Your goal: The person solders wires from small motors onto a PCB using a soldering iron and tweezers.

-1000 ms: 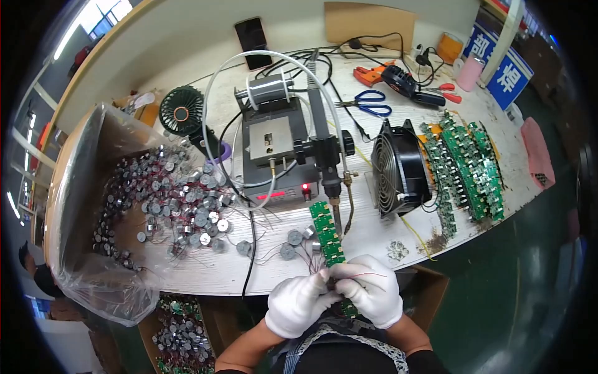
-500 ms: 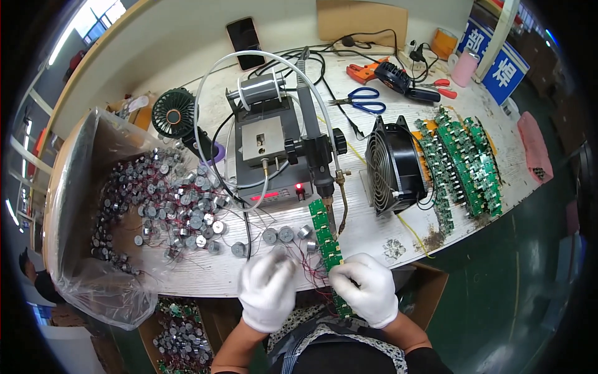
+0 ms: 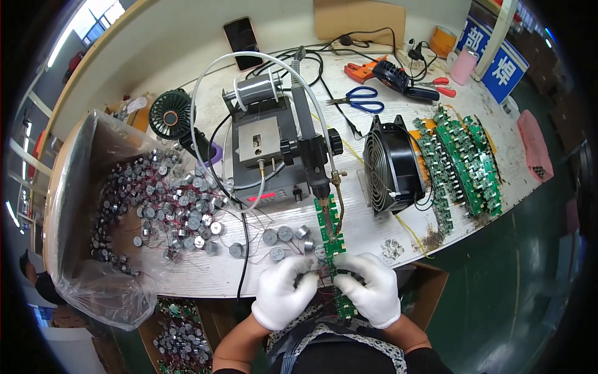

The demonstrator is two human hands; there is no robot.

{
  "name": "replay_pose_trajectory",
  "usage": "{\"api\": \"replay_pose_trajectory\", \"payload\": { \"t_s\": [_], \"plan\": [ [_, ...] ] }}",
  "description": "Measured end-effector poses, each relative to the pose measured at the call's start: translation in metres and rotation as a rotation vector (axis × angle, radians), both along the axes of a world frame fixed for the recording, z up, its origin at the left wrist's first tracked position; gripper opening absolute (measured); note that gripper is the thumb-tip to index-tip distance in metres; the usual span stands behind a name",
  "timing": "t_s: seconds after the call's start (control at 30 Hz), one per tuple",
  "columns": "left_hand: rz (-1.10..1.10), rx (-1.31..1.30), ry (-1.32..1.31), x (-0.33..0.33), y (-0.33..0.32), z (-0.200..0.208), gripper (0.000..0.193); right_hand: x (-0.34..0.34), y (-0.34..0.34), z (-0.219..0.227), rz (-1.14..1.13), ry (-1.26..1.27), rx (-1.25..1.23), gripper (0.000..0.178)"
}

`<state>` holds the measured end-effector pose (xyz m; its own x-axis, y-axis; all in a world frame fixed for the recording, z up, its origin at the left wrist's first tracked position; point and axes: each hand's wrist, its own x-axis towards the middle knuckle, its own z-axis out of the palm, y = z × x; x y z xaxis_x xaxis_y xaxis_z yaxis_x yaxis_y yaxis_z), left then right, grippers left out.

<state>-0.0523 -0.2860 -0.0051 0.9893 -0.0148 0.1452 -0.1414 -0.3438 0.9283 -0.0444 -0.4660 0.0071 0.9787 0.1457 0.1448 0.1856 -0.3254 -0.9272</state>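
Note:
A long green circuit board strip (image 3: pixel 327 218) lies beneath the soldering iron (image 3: pixel 323 202), running toward me over the table's front edge. My right hand (image 3: pixel 369 290), in a white glove, pinches the strip's right edge with thumb and fingers. My left hand (image 3: pixel 281 293), also gloved, is closed at the left side of the strip. Whatever is between its fingertips is too small to make out. Just beyond the left hand sit several small round metal cans (image 3: pixel 277 254), some with thin red wires. Beside the iron, a thin brass-coloured tube (image 3: pixel 340 215) reaches down to the board.
A soldering station (image 3: pixel 268 195) carries a solder wire spool (image 3: pixel 256 90). Left lies a plastic-lined box (image 3: pixel 75 206) spilling metal cans. Right stand a black fan (image 3: pixel 395 165) and stacked circuit boards (image 3: pixel 461 165). Blue-handled scissors (image 3: pixel 362 100) and a phone (image 3: pixel 243 42) lie behind.
My left hand has moved right, up to the strip. The strip's far end has shifted right, under the iron. Another metal can now shows on the table beyond my left hand.

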Motion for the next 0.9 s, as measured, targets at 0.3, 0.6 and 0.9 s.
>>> {"api": "replay_pose_trajectory", "payload": {
  "t_s": [0.3,0.6,0.9],
  "plan": [
    [-0.042,0.048,0.119,0.015,-0.001,0.009,0.01,-0.002,-0.001,-0.004,-0.002,-0.021,-0.011,0.033],
    [-0.063,0.05,0.148,0.015,-0.004,0.01,0.01,-0.001,0.0,-0.004,-0.009,-0.081,-0.025,0.035],
    [-0.241,0.022,0.155,0.018,0.006,0.012,0.013,0.002,-0.004,-0.005,0.088,-0.134,-0.07,0.038]
  ]
}}
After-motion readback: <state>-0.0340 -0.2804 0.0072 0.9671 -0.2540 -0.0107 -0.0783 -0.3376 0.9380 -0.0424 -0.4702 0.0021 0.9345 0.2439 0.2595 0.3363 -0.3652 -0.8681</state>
